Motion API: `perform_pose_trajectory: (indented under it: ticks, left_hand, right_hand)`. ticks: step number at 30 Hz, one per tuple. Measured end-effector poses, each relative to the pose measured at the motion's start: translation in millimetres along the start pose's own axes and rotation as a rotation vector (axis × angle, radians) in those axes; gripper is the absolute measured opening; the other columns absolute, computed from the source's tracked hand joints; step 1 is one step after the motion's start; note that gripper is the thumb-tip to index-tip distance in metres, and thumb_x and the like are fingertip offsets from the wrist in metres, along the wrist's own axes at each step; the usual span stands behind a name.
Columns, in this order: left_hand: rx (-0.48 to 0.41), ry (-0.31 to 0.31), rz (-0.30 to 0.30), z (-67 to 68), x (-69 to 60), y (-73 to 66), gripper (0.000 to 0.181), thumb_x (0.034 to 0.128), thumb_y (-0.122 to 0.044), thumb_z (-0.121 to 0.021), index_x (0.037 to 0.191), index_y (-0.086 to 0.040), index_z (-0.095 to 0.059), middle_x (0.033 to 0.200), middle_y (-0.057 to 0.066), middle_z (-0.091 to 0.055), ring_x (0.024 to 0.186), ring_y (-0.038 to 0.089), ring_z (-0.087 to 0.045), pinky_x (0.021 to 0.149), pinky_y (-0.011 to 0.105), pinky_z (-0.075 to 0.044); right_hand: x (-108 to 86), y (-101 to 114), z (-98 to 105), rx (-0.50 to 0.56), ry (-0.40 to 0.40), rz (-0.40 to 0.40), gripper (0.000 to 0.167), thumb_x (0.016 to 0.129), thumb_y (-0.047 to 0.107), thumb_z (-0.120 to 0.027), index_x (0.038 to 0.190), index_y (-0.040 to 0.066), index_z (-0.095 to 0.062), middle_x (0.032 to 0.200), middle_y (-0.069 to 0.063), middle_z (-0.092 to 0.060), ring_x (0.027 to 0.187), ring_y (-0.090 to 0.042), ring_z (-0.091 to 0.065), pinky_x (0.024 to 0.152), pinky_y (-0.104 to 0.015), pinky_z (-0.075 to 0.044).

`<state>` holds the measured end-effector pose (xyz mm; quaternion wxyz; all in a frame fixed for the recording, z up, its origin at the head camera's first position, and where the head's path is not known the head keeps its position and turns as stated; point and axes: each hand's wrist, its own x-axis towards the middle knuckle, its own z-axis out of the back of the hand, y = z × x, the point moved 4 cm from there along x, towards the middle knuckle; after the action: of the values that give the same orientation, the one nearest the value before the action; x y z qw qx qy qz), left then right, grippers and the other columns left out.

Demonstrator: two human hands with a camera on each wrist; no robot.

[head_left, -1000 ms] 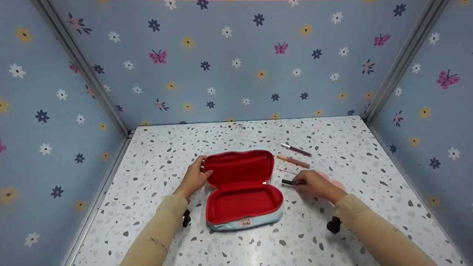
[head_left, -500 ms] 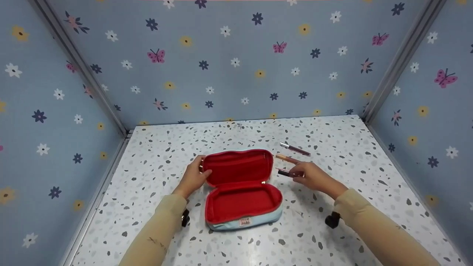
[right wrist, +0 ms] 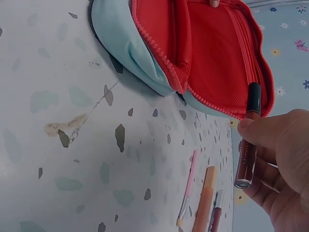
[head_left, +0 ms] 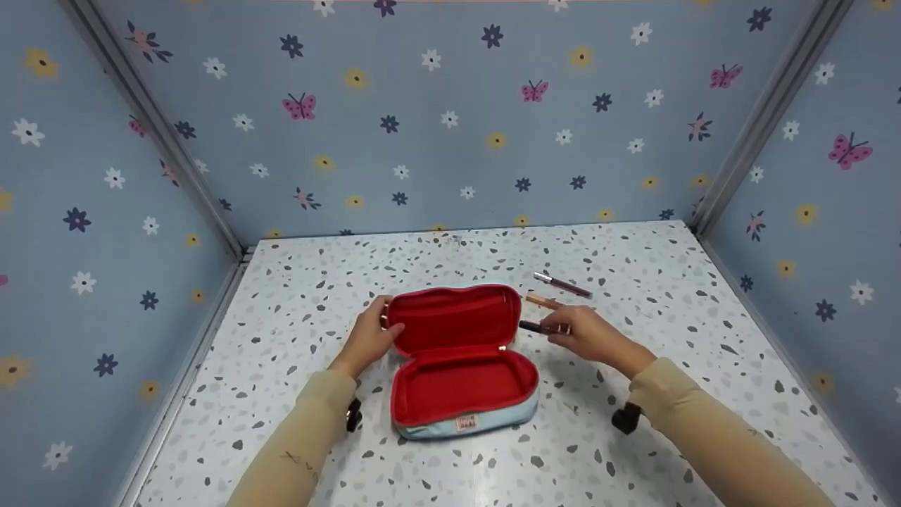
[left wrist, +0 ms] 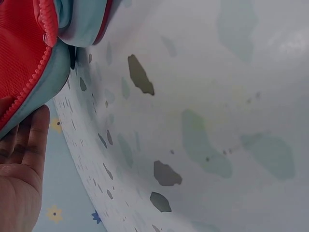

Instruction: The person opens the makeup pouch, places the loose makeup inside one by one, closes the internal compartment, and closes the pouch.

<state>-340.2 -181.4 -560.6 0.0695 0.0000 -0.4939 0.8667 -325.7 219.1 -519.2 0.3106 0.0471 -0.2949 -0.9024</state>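
Observation:
A light blue zip pencil case [head_left: 503, 417] with a red lining lies unzipped on the table, its lid folded back. My left hand [head_left: 367, 339] grips the lid's left edge, thumb on the red inside and fingers behind; in the left wrist view fingers [left wrist: 36, 133] lie against the blue outside. To the right of the case, my right hand [head_left: 595, 336] pinches a dark red lip gloss tube [right wrist: 247, 162] with a black cap. The cap points at the lid's right edge. Whether it touches the lid I cannot tell.
Right of the case lie a lip gloss with a silver cap [head_left: 563, 284], one with an orange cap [head_left: 542, 301], partly behind my right hand, and a thin pink brush [right wrist: 190, 181]. Floral walls [head_left: 450, 162] border the speckled table [head_left: 338, 260] at the back and sides.
My right hand has lifted the black-capped lip gloss off the table and carried it up and left, toward the case's lid. The left hand stays on the lid.

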Motion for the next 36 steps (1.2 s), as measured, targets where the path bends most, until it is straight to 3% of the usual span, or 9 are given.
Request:
perform_pose_trajectory:
  ticks: [6, 11, 18, 23, 29, 36]
  left_hand:
    - [-0.016, 0.002, 0.014, -0.4, -0.6, 0.9, 0.039, 0.1031, -0.002, -0.069, 0.14, -0.004, -0.058, 0.118, 0.017, -0.071, 0.1, 0.026, -0.066, 0.083, 0.032, -0.058]
    - [-0.023, -0.006, 0.012, -0.4, 0.0, 0.9, 0.033, 0.1078, -0.015, -0.067, 0.139, -0.007, -0.059, 0.117, 0.015, -0.07, 0.098, 0.024, -0.065, 0.082, 0.03, -0.056]
    - [-0.068, -0.034, 0.047, 1.7, 1.5, -1.8, 0.035, 0.1171, -0.033, -0.047, 0.133, -0.006, -0.063, 0.121, 0.016, -0.071, 0.107, 0.026, -0.067, 0.096, 0.04, -0.056]
    - [-0.099, -0.042, 0.056, 4.7, 3.0, -4.4, 0.043, 0.1194, -0.034, -0.036, 0.134, -0.004, -0.063, 0.126, 0.018, -0.07, 0.116, 0.028, -0.065, 0.106, 0.048, -0.054]
    - [-0.058, -0.034, 0.015, 7.6, 4.5, -9.2, 0.043, 0.1188, -0.031, -0.038, 0.135, -0.001, -0.064, 0.126, 0.019, -0.071, 0.118, 0.031, -0.066, 0.112, 0.053, -0.051]
    - [-0.048, -0.032, 0.019, 8.3, 5.2, -9.9, 0.043, 0.1183, -0.031, -0.039, 0.135, 0.0, -0.064, 0.128, 0.02, -0.071, 0.124, 0.034, -0.064, 0.117, 0.054, -0.047]
  right_hand:
    - [7.0, 9, -4, -0.002, 0.013, 0.017, 0.014, 0.098, -0.002, -0.076, 0.11, 0.003, -0.081, 0.102, -0.011, -0.081, 0.087, -0.016, -0.067, 0.078, -0.032, -0.057]
    - [13.0, 15, -3, -0.021, 0.016, 0.028, 0.016, 0.099, 0.0, -0.076, 0.113, 0.004, -0.081, 0.1, -0.008, -0.079, 0.088, -0.017, -0.068, 0.078, -0.032, -0.058]
    - [20.8, 24, -3, -0.044, -0.004, 0.071, 0.013, 0.098, 0.002, -0.078, 0.11, 0.005, -0.082, 0.099, -0.007, -0.08, 0.085, -0.017, -0.068, 0.074, -0.031, -0.057]
    - [27.2, 30, -4, -0.061, -0.022, 0.087, 0.015, 0.097, 0.001, -0.078, 0.111, 0.004, -0.081, 0.094, -0.007, -0.08, 0.084, -0.019, -0.07, 0.075, -0.035, -0.058]
    - [32.7, 34, -7, -0.073, -0.049, 0.115, 0.014, 0.096, 0.0, -0.078, 0.11, 0.003, -0.08, 0.095, -0.008, -0.078, 0.086, -0.022, -0.072, 0.075, -0.037, -0.059]
    - [38.2, 40, -9, -0.099, -0.063, 0.103, 0.016, 0.099, 0.003, -0.077, 0.114, 0.004, -0.08, 0.101, -0.009, -0.078, 0.09, -0.023, -0.073, 0.079, -0.04, -0.061]
